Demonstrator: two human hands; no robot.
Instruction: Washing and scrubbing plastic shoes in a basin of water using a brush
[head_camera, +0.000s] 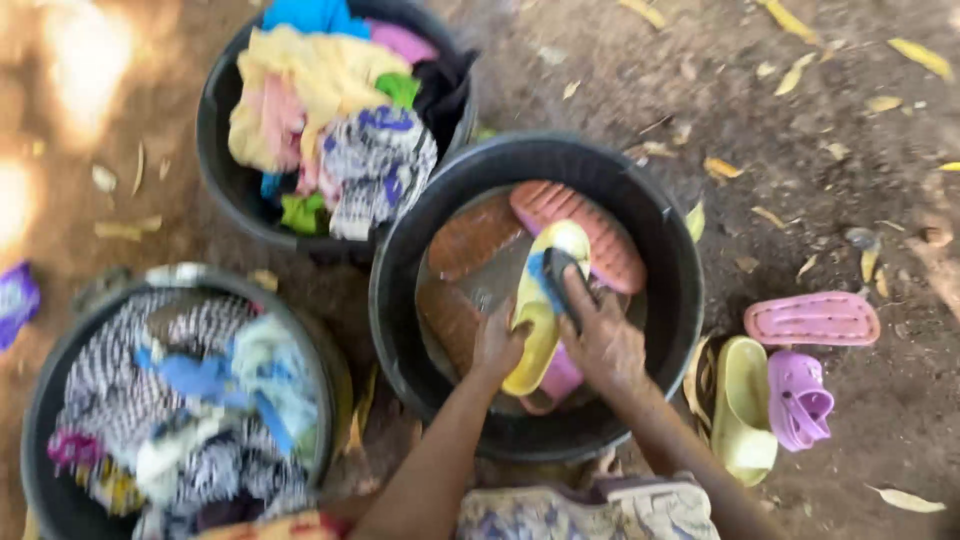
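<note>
Left hand (497, 345): wrapped around the lower part of a yellow slipper (540, 305), fingers curled on its edge – a closed grip, holding it steady over the middle tub (680, 300).
Right hand (603, 335): fingers closed on a dark scrub brush (556, 275), pressed onto the slipper's blue strap area.
Yellow slipper: inside the middle black tub, tilted, upper end toward the far side, partly above the murky water.
Also in that tub: a reddish-pink ribbed slipper (585, 225) along the far side, two brown ones (470, 240) to the left, and something pink (560, 378) tucked under the yellow one.
On the dirt to the right: a pink slipper (812, 318) sole up, a pale yellow slipper (742, 408) and a purple clog (796, 398) – all just beside the tub.
Far tub (215, 150): heaped with mixed clothes, yellow, pink, blue.
Near left tub (45, 420): full of checked and blue laundry.
Ground (860, 150): bare brown earth with dry leaves scattered about.
</note>
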